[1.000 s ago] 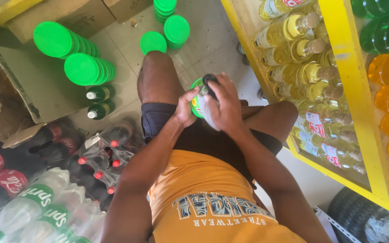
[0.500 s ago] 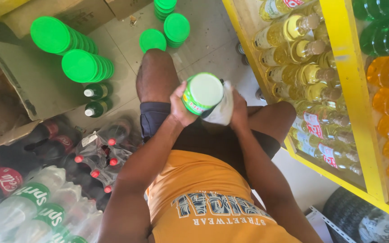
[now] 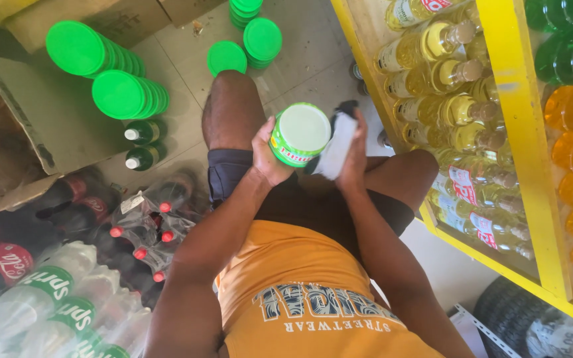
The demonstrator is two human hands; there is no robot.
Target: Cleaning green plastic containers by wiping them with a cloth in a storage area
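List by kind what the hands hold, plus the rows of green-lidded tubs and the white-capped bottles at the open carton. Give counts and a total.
Green-lidded tub, in the left hand: 1
Cloth, in the right hand: 1
Rows of green-lidded tubs lying in the carton: 2
White-capped dark bottles beside those rows: 2
Total: 6

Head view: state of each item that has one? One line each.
green-lidded tub: lid on, tilted, held in left hand.
cloth: pressed against the tub's side by right hand.
cardboard box: open, on its side, tubs inside.
oil bottles: capped, lying on the yellow shelf.
soda bottles: capped, shrink-wrapped, on the floor.
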